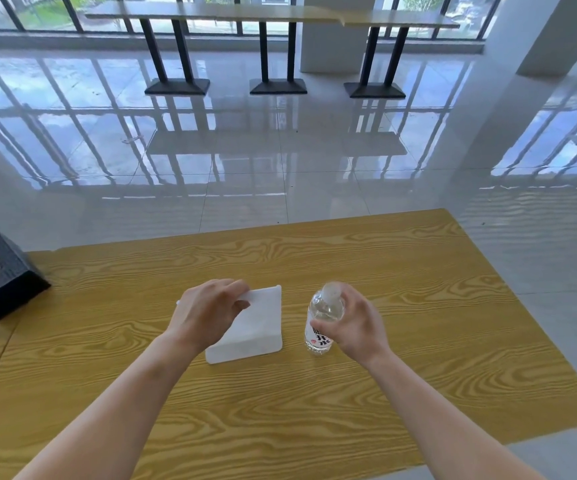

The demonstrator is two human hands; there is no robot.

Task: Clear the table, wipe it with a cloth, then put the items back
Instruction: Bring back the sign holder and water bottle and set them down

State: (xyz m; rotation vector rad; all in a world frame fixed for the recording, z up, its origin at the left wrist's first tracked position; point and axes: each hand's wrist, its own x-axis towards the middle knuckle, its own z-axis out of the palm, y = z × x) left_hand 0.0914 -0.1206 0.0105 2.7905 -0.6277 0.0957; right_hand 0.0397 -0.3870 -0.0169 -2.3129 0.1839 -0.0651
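A white rectangular pack, perhaps tissues [257, 327], lies in the middle of the wood-grain table [418, 306]. My left hand [207, 311] rests on its upper left corner, with fingers curled over the edge. To the right of the pack stands a clear water bottle [323, 313] with a white cap and a printed label. My right hand [353, 323] wraps around the bottle from the right, thumb across the label. A black tissue box [1, 275] sits at the table's far left edge.
The table's far edge [280, 226] and right edge border a glossy tiled floor [280, 150]. A long high table on black pedestal legs [269, 50] stands by the windows at the back. A white pillar [539, 36] rises at the upper right.
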